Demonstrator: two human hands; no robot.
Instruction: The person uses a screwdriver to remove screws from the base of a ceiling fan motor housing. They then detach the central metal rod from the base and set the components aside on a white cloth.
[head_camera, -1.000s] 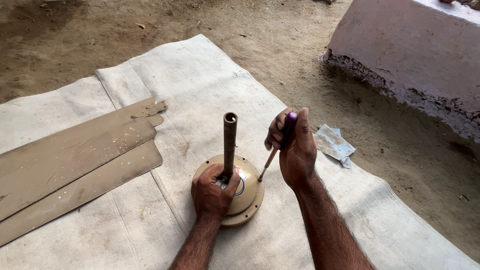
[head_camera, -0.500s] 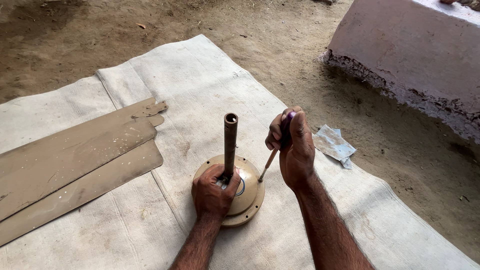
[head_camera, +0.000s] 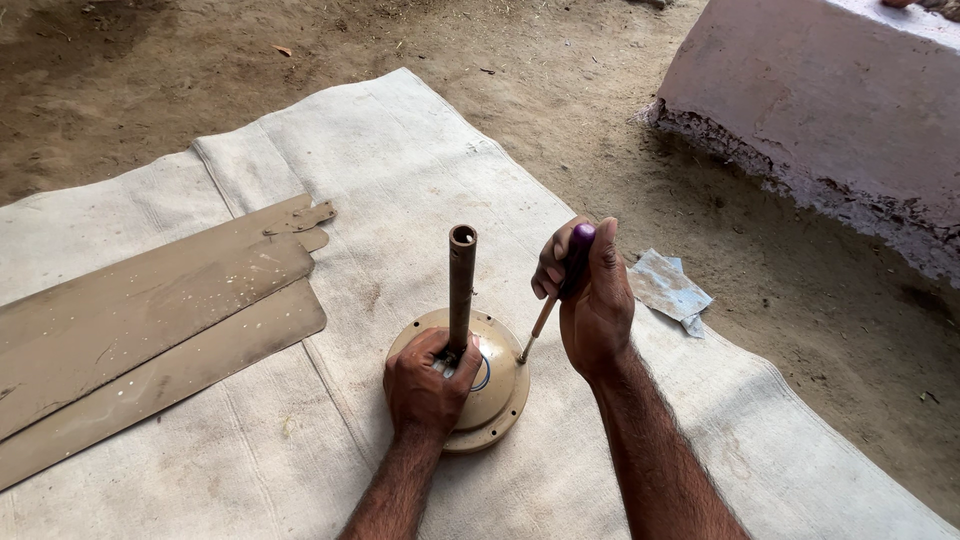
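Screwdriver (head_camera: 560, 285) work on the motor (head_camera: 497, 385): right hand (head_camera: 592, 300) clamps the handle, left hand (head_camera: 428, 385) grips the hub, steadying. Next, likely turning without slipping.

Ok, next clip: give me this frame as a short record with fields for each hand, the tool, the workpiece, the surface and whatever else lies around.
left hand: grips the base of the upright rod on the round fan motor housing
right hand: closed around the purple handle of the screwdriver
screwdriver: slanted, tip down at the housing's right edge
housing: tan disc lying flat, rod standing vertical from its centre
surface: pale cloth sheet spread on dirt ground
nearby: fan blades stacked to the left; crumpled paper to the right; concrete block at upper right
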